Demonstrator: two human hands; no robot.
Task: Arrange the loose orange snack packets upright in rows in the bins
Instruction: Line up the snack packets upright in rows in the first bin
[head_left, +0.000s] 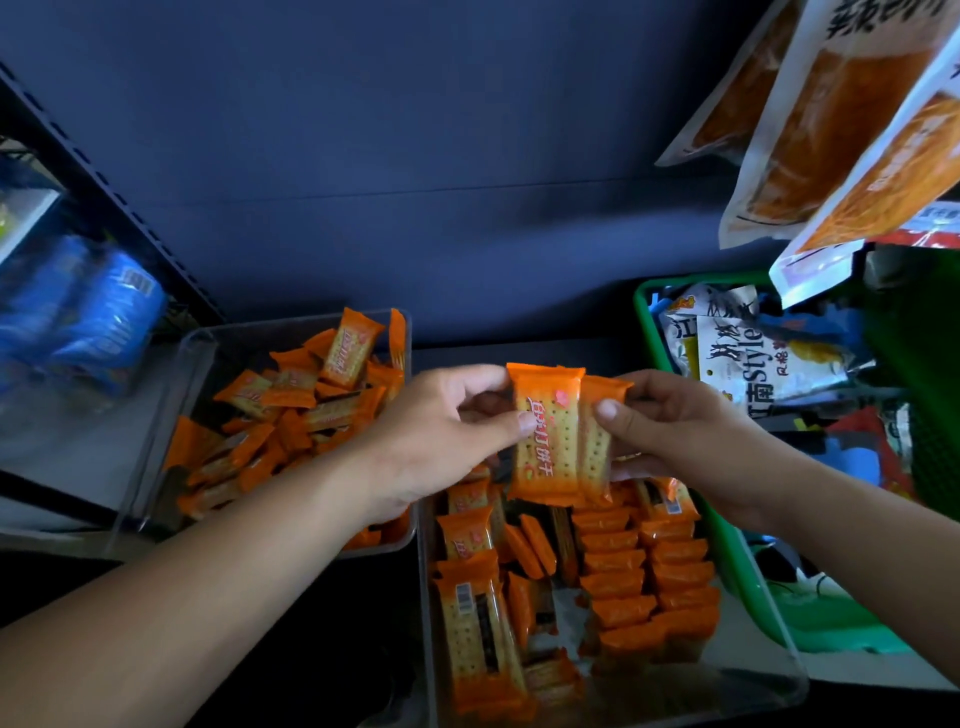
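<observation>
Two packets (563, 441) are held upright, overlapped side by side, above the far end of the near bin (769, 675) and clear of its contents. My left hand (436, 441) pinches the left edge of the pair, thumb on the front face. My right hand (680, 441) pinches the right edge, thumb on the rear packet.

In the near bin, two rows (649, 577) of packets stand on edge along the right wall. The left half holds tilted and flat packets (478, 613); a patch of bin floor shows between these and the rows.

The far bin (202, 358), at left, holds a loose heap (291, 415) piled toward its right wall, with bin floor showing at its left. A green basket (644, 306) stands just beside the near bin's right wall.
</observation>
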